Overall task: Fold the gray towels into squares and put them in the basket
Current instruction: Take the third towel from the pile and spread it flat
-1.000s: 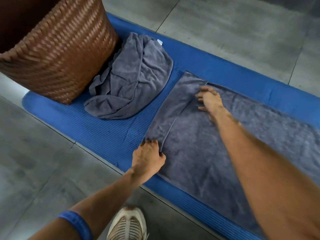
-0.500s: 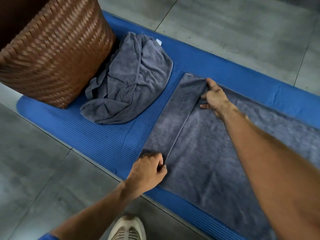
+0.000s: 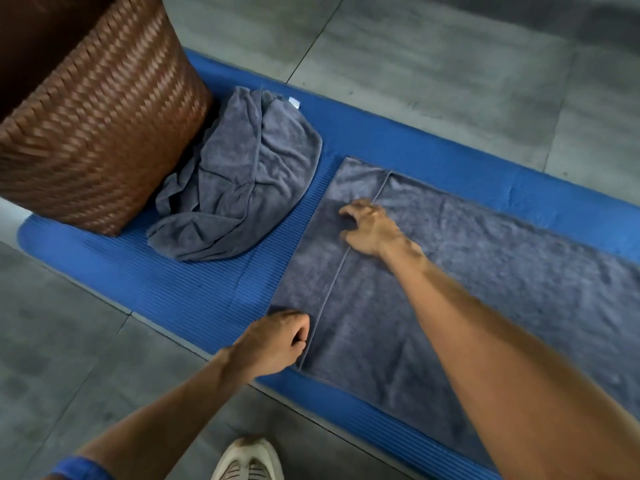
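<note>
A gray towel lies spread flat on the blue mat, its left end showing two layers with a hem line between them. My left hand sits at the towel's near left corner, fingers curled round the edge. Over the hem line further back is my right hand, fingers bent and spread, tips touching the cloth. A second gray towel lies crumpled against the brown woven basket at the left. The basket's inside is out of sight.
The mat runs diagonally across a grey tiled floor. My shoe stands at the near edge, just off the mat. A blue wristband is on my left arm.
My right hand has left the towel's far left corner and come nearer along the hem line. My left hand has stayed at the near corner.
</note>
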